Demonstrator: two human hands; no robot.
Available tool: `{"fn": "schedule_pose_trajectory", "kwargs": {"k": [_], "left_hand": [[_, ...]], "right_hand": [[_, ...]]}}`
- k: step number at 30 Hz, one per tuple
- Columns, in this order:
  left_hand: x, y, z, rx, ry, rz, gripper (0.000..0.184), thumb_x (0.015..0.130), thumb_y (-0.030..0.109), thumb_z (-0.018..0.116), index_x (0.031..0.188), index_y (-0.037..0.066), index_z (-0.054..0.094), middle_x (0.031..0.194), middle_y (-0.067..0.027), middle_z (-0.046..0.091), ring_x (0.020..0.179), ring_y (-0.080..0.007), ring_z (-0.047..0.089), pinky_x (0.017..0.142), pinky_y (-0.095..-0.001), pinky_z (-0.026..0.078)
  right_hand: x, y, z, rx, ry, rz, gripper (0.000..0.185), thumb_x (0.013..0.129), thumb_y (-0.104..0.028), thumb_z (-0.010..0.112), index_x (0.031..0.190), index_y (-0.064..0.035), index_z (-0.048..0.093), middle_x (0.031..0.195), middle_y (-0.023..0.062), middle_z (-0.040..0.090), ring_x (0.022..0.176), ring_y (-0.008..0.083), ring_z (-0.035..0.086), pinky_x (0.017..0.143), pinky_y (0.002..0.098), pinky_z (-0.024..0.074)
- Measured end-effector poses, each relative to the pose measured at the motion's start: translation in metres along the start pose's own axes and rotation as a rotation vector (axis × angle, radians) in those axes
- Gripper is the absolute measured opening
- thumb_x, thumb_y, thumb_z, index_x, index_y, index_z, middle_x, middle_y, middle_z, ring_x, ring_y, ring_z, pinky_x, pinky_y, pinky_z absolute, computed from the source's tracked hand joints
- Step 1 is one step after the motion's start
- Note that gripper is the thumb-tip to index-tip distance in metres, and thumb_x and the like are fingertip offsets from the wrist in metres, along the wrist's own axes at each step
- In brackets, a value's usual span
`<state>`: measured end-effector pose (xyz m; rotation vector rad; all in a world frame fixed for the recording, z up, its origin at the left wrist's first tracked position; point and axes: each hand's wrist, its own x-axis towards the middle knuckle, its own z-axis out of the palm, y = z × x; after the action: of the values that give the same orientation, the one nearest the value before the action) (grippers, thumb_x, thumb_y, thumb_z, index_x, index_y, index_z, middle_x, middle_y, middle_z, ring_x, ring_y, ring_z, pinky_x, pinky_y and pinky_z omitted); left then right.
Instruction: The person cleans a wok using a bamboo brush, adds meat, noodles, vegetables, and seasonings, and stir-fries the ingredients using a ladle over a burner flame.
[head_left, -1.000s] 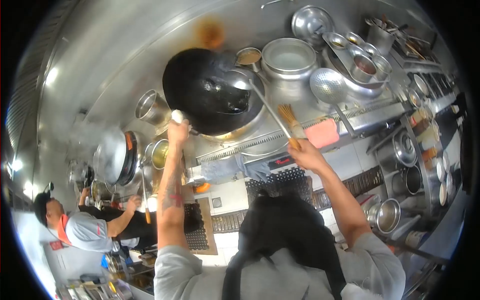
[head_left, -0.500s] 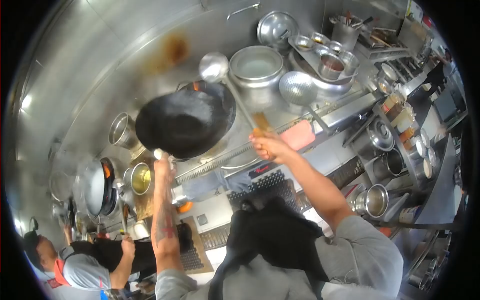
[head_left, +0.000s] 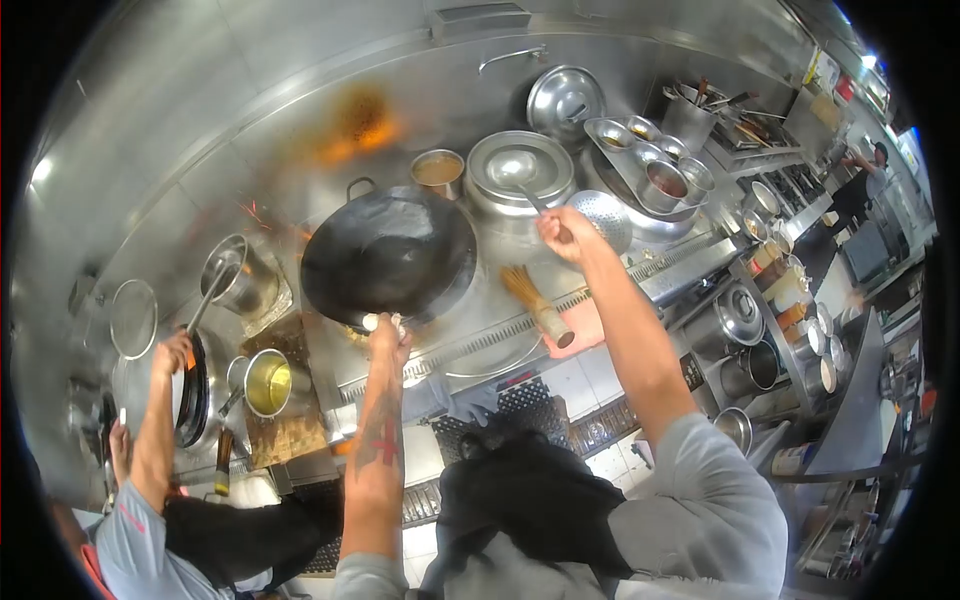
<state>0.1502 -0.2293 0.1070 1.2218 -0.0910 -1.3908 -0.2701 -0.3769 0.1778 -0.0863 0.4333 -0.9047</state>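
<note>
My left hand (head_left: 390, 340) is closed round the near handle of a black wok (head_left: 385, 255), with a white cloth between them. The wok sits over a burner. My right hand (head_left: 568, 235) grips the handle of a ladle (head_left: 512, 168), whose bowl is over the large steel pot (head_left: 522, 195) to the right of the wok. Whether the bowl touches the liquid is unclear. A perforated strainer (head_left: 604, 215) lies just beside my right hand. Below that hand, a bamboo brush (head_left: 538, 305) rests near a pink cloth (head_left: 580, 330).
At the left, a co-worker's hand (head_left: 172, 352) holds a utensil reaching into a steel pot (head_left: 240, 280). A pot of yellow liquid (head_left: 268, 383) stands nearer. Behind the wok is a small brown-filled pot (head_left: 437, 172). Seasoning bowls on a tray (head_left: 640, 180) stand right; orange flame glow shows on the wall.
My right hand has carried the ladle from over the wok to the large pot. The wok has tipped and settled lower. The co-worker's arm now reaches forward to the steel pot, and the view has shifted.
</note>
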Motion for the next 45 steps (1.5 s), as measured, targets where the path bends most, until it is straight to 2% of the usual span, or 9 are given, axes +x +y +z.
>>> {"fn": "schedule_pose_trajectory", "kwargs": {"k": [2,14,18,21,27,30,31,38,45], "left_hand": [[0.027,-0.015,-0.010,-0.033,-0.016,-0.011,0.016,0.097,0.021,0.053,0.104,0.007,0.054,0.087,-0.0083,0.057,0.065,-0.0204,0.054,0.046,-0.0335,0.039],[-0.005,-0.010,-0.001,-0.126,-0.023,0.025,0.021,0.097,0.032,0.049,0.100,0.012,0.055,0.085,-0.0077,0.059,0.071,-0.0208,0.060,0.049,-0.0363,0.043],[-0.055,-0.001,-0.033,-0.089,-0.316,-0.138,0.028,0.099,0.041,0.048,0.101,0.015,0.057,0.080,-0.0065,0.063,0.071,-0.0228,0.063,0.052,-0.0362,0.047],[-0.081,-0.011,-0.065,0.011,-0.288,-0.271,0.030,0.098,0.042,0.049,0.106,0.015,0.059,0.082,-0.0072,0.065,0.074,-0.0235,0.065,0.062,-0.0415,0.051],[-0.107,-0.039,-0.076,-0.071,-0.216,-0.283,0.036,0.093,0.027,0.048,0.121,0.006,0.055,0.099,-0.0149,0.066,0.095,-0.0341,0.066,0.084,-0.0493,0.054],[-0.093,-0.029,-0.057,-0.240,-0.309,-0.334,0.041,0.090,0.026,0.048,0.124,0.004,0.053,0.105,-0.0192,0.064,0.099,-0.0386,0.065,0.081,-0.0453,0.056],[-0.095,-0.022,-0.041,-0.228,-0.287,-0.277,0.044,0.090,0.031,0.048,0.124,0.004,0.053,0.105,-0.0219,0.063,0.096,-0.0387,0.065,0.078,-0.0469,0.057],[-0.019,0.003,0.028,-0.071,-0.003,-0.285,0.039,0.095,0.040,0.044,0.112,0.007,0.053,0.092,-0.0177,0.062,0.080,-0.0309,0.064,0.060,-0.0381,0.051],[-0.018,-0.002,0.011,0.133,0.031,0.110,0.016,0.093,0.017,0.056,0.105,0.010,0.049,0.081,-0.0083,0.057,0.056,-0.0210,0.058,0.036,-0.0284,0.034]], "right_hand": [[-0.061,0.052,0.063,-0.158,0.131,-0.072,0.022,0.097,-0.005,0.051,0.112,0.0120,0.048,0.073,0.0014,0.049,0.055,0.0054,0.047,0.042,0.0152,0.0381],[-0.169,0.141,0.100,-0.285,0.100,0.059,0.020,0.099,-0.006,0.051,0.113,0.0075,0.051,0.074,0.0017,0.051,0.048,0.0036,0.043,0.036,0.0157,0.0346],[-0.194,0.167,0.067,-1.011,0.254,-0.083,0.027,0.089,-0.009,0.057,0.114,-0.0007,0.058,0.081,0.0037,0.061,0.055,0.0115,0.055,0.048,0.0266,0.0449],[-0.205,0.194,0.015,-1.867,0.355,-0.752,0.029,0.093,-0.011,0.054,0.120,-0.0026,0.055,0.079,0.0065,0.060,0.071,0.0148,0.060,0.060,0.0312,0.0465],[-0.265,0.227,-0.022,-1.034,0.387,-0.146,0.027,0.091,-0.007,0.057,0.118,-0.0046,0.055,0.080,0.0066,0.059,0.071,0.0135,0.059,0.060,0.0311,0.0467],[-0.274,0.231,-0.067,-1.287,0.576,-0.297,0.024,0.089,-0.007,0.059,0.113,-0.0035,0.057,0.081,0.0064,0.059,0.072,0.0151,0.058,0.063,0.0316,0.0478],[-0.267,0.235,-0.114,-1.286,0.460,-0.441,0.018,0.094,-0.003,0.055,0.111,-0.0081,0.050,0.060,-0.0027,0.043,0.036,0.0079,0.037,0.033,0.0274,0.0296],[-0.306,0.228,-0.120,-1.296,0.613,-0.458,0.018,0.092,-0.005,0.056,0.110,-0.0069,0.051,0.059,-0.0019,0.043,0.038,0.0090,0.039,0.035,0.0287,0.0318],[-0.319,0.222,-0.079,-1.107,0.557,-0.420,0.015,0.093,-0.006,0.056,0.108,-0.0066,0.052,0.060,-0.0021,0.043,0.039,0.0094,0.041,0.036,0.0283,0.0334]]}}
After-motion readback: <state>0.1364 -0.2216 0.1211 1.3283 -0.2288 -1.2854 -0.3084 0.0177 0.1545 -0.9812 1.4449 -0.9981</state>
